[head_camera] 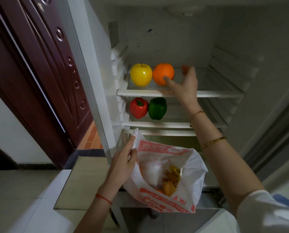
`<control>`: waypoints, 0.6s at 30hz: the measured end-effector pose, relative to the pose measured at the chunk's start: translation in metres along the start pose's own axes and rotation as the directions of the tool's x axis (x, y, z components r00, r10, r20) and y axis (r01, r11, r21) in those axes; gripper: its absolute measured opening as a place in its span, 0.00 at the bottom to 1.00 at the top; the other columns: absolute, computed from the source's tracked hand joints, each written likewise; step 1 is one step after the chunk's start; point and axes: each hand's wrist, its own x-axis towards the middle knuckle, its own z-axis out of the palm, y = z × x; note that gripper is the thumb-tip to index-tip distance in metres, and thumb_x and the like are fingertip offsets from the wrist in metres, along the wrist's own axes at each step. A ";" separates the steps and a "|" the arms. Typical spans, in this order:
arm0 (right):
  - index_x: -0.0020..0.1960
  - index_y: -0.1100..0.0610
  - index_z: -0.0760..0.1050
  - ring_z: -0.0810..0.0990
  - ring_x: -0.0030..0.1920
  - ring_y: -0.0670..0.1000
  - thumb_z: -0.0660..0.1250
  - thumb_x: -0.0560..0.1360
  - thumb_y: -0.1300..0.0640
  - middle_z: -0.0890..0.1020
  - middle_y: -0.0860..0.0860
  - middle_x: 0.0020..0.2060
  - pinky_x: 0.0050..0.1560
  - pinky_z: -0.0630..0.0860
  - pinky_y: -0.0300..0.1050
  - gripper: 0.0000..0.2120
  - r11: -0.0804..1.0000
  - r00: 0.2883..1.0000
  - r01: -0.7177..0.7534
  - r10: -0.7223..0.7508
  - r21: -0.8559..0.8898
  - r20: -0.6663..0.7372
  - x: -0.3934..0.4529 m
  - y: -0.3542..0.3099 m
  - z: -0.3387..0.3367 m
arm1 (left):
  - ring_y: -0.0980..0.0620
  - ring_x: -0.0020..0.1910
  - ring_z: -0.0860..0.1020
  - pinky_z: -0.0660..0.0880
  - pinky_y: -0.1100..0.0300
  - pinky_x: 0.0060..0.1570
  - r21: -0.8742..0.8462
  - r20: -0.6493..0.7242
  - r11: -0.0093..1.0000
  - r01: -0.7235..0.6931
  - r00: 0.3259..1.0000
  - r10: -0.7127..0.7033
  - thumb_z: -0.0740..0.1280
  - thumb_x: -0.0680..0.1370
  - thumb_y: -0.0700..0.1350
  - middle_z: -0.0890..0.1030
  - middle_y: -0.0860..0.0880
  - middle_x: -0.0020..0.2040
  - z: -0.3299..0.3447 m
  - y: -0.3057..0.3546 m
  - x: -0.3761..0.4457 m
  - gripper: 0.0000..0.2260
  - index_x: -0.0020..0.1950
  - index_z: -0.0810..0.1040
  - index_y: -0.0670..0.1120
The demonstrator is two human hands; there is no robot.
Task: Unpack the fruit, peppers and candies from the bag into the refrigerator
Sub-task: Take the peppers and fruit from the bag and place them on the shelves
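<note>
The open refrigerator's top shelf (216, 93) carries a yellow apple (141, 74) and an orange (162, 73) side by side. My right hand (184, 83) reaches over this shelf with the thumb spread against the orange. Its fingertips are at a small, blurred orange-red fruit (184, 68), partly hidden behind them. A red pepper (138, 108) and a green pepper (157, 108) stand on the shelf below. My left hand (123, 160) grips the rim of the white and red plastic bag (172, 204), held open below the shelves. Inside it lie yellow-wrapped candies (173, 174) and a tan round fruit (168, 188).
A dark red door (39, 73) stands to the left of the refrigerator. The fridge's left wall edge (96, 98) runs down beside my left hand. Both shelves have bare room on their right halves. Pale floor tiles (22, 199) lie below.
</note>
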 end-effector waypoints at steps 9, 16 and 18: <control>0.42 0.54 0.78 0.78 0.34 0.41 0.69 0.77 0.55 0.79 0.43 0.35 0.38 0.74 0.33 0.05 0.958 0.833 0.286 -0.258 0.017 0.489 -0.143 0.070 -0.016 | 0.57 0.43 0.72 0.70 0.60 0.47 -0.028 0.011 0.998 -0.059 0.998 0.059 0.61 0.83 0.46 0.71 0.58 0.46 0.003 -0.002 -0.024 0.31 0.60 0.56 0.86; 0.61 0.51 0.77 0.75 0.60 0.52 0.66 0.73 0.37 0.80 0.50 0.57 0.69 0.67 0.51 0.23 0.830 0.512 0.289 0.287 -0.477 0.810 -0.239 0.162 0.026 | 0.40 0.35 0.79 0.76 0.49 0.35 -0.002 0.051 1.000 0.006 0.999 -0.006 0.62 0.82 0.46 0.77 0.37 0.36 0.000 0.001 -0.041 0.24 0.72 0.63 0.69; 0.68 0.52 0.71 0.69 0.66 0.57 0.64 0.76 0.38 0.77 0.54 0.63 0.71 0.60 0.53 0.26 0.715 0.427 0.449 0.354 -0.535 0.832 -0.251 0.172 0.033 | 0.41 0.33 0.79 0.75 0.52 0.33 0.003 0.074 1.000 0.027 0.997 -0.027 0.62 0.82 0.45 0.76 0.36 0.35 -0.001 0.002 -0.045 0.23 0.75 0.64 0.62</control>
